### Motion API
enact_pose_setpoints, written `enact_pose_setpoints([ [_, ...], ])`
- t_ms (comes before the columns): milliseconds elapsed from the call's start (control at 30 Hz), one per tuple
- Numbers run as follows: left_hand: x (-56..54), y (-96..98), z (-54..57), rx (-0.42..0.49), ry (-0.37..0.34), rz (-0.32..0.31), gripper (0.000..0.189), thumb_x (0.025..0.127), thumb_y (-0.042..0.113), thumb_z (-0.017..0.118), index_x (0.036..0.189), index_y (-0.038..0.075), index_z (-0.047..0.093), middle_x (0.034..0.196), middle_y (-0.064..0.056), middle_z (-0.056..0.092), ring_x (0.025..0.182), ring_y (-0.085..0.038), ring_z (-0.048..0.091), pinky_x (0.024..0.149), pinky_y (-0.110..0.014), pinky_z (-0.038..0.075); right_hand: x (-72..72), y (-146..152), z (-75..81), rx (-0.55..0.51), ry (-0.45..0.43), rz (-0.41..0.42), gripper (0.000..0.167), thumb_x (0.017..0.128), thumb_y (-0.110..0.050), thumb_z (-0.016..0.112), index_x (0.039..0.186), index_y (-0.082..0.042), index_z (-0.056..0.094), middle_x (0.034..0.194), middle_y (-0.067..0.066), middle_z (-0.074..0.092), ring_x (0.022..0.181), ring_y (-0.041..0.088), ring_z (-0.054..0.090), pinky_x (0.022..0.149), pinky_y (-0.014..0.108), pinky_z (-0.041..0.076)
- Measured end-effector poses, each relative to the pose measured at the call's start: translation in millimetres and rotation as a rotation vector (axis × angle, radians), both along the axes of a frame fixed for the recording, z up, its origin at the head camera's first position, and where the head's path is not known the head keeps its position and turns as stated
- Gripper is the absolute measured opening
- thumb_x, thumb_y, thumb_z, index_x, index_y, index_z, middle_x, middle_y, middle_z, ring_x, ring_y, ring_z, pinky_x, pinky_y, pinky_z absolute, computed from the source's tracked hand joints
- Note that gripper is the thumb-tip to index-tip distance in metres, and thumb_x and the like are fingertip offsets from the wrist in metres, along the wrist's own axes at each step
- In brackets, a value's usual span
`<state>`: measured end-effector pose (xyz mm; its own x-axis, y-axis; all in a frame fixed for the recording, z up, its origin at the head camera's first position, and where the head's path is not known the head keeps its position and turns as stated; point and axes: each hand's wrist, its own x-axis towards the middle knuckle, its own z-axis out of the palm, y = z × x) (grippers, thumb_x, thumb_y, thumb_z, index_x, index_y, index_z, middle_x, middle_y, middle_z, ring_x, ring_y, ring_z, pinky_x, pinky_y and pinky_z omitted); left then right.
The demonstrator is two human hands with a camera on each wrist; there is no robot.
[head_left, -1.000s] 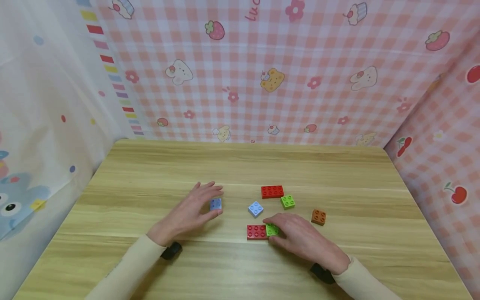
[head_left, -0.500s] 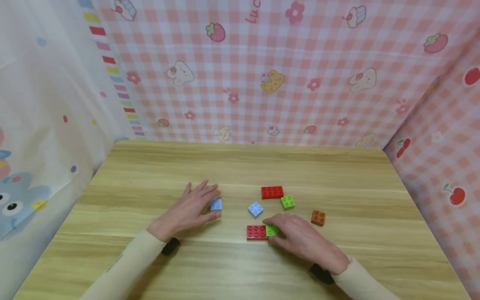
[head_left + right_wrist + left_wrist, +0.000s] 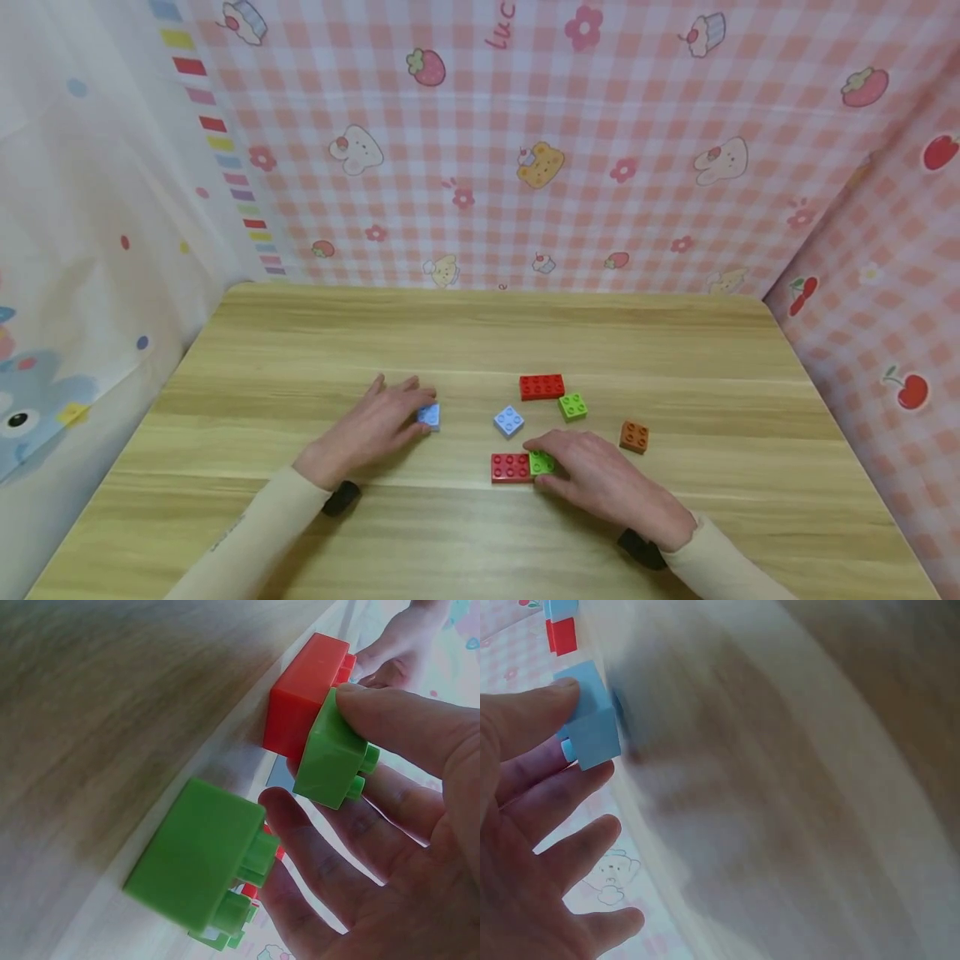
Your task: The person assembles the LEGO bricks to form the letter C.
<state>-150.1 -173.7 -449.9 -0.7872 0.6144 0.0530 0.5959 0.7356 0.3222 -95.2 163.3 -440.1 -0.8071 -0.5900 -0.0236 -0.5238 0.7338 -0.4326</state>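
My left hand (image 3: 371,429) pinches a light blue 2x2 toy brick (image 3: 429,417) at the left of the group. In the left wrist view, thumb and fingers press on opposite sides of this blue brick (image 3: 596,716), while other fingers are spread. My right hand (image 3: 600,475) grips a lime green 2x2 brick (image 3: 540,462) between thumb and fingers. That green brick (image 3: 330,754) sits on the right end of a red brick (image 3: 510,468). Close to the right wrist camera stands another green brick (image 3: 199,855), which the hand seems to cover in the head view.
Behind the hands lie a second light blue brick (image 3: 508,422), a red 2x4 brick (image 3: 542,387) and a lime green brick (image 3: 572,407). A brown brick (image 3: 634,437) lies to the right. Patterned cloth (image 3: 480,150) hangs behind the wooden table (image 3: 337,325).
My left hand's fingers, spread around the blue brick before, have drawn in and now pinch it. The right hand keeps its grip on the green brick.
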Motion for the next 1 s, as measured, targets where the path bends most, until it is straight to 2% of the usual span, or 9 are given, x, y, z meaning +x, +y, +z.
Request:
enact_pose_setpoints([
  [400,11.7,9.4,1.7,0.042,0.074,-0.017,0.042,0.101,0.024,0.068,0.137,0.003,0.062,0.137,-0.017,0.065,0.136,-0.038,0.054,0.117,-0.071,0.024,0.7,0,0.5,-0.012,-0.005,-0.012,0.04,0.092,-0.021,0.081,0.128,-0.009,0.07,0.122,0.006,0.073,0.114,0.023,0.068,0.096,0.047,0.056],
  [600,16.4,15.3,5.1,0.083,0.086,-0.036,0.042,0.1,0.022,0.069,0.137,0.003,0.062,0.137,-0.016,0.066,0.135,-0.038,0.054,0.116,-0.072,0.024,1.0,0,1.2,-0.016,-0.005,-0.02,0.041,0.091,-0.021,0.081,0.129,-0.009,0.07,0.123,0.006,0.073,0.114,0.024,0.068,0.096,0.047,0.056],
  [800,21.4,21.5,7.2,0.111,0.134,-0.056,0.041,0.099,0.024,0.071,0.135,0.005,0.064,0.133,-0.015,0.068,0.13,-0.036,0.059,0.115,-0.07,0.03,0.6,0,0.4,-0.012,-0.009,-0.024,0.041,0.091,-0.022,0.081,0.129,-0.009,0.07,0.123,0.007,0.073,0.114,0.025,0.068,0.097,0.048,0.056],
  [1000,27.4,29.8,9.2,0.142,0.142,-0.077,0.04,0.098,0.025,0.072,0.132,0.005,0.065,0.13,-0.013,0.07,0.126,-0.032,0.063,0.113,-0.067,0.036,0.5,0,-0.7,-0.014,-0.003,-0.021,0.041,0.091,-0.022,0.081,0.129,-0.009,0.07,0.123,0.007,0.073,0.114,0.025,0.068,0.097,0.048,0.056],
])
